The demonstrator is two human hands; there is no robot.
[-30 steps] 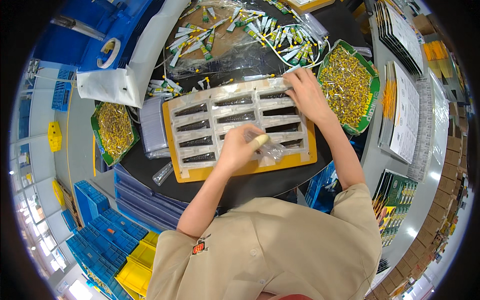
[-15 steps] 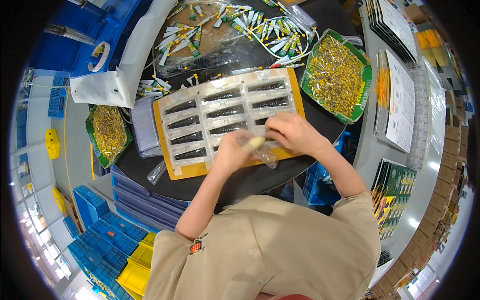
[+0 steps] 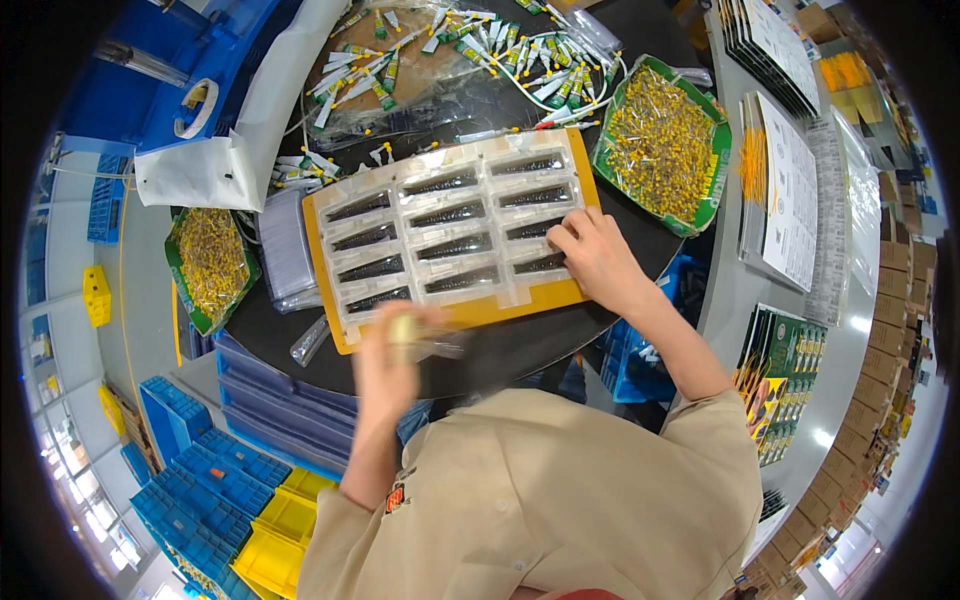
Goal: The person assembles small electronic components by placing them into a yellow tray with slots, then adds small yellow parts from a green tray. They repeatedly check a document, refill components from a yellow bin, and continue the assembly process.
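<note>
A yellow board [image 3: 548, 303] bears a white frame with rows of tapered, dark slots, which look lined with clear plastic. My right hand [image 3: 603, 262] rests at the board's right side, fingers bent together over the slots of the right column; what they pinch, if anything, is hidden. Near the board's lower left edge is my left hand [image 3: 385, 355], smeared by motion, with a pale yellow cover on one finger. Clear plastic pieces [image 3: 446, 345] stick out of its grip to the right, blurred. Another clear plastic piece [image 3: 310, 341] lies left of the board.
Small glue tubes [image 3: 490, 45] with yellow caps lie beyond the board. Green boxes of yellow-tipped pieces stand right [image 3: 665, 145] and left [image 3: 210, 265]. Stacked clear plastic sheets [image 3: 287, 250] sit at the left. Printed cards [image 3: 785, 195] cover the grey table at right; blue crates [image 3: 215, 470] stand lower left.
My left hand has moved left and nearer to me with the clear plastic pieces, away from my right hand. The right hand has shifted slightly right, onto the board's right column.
</note>
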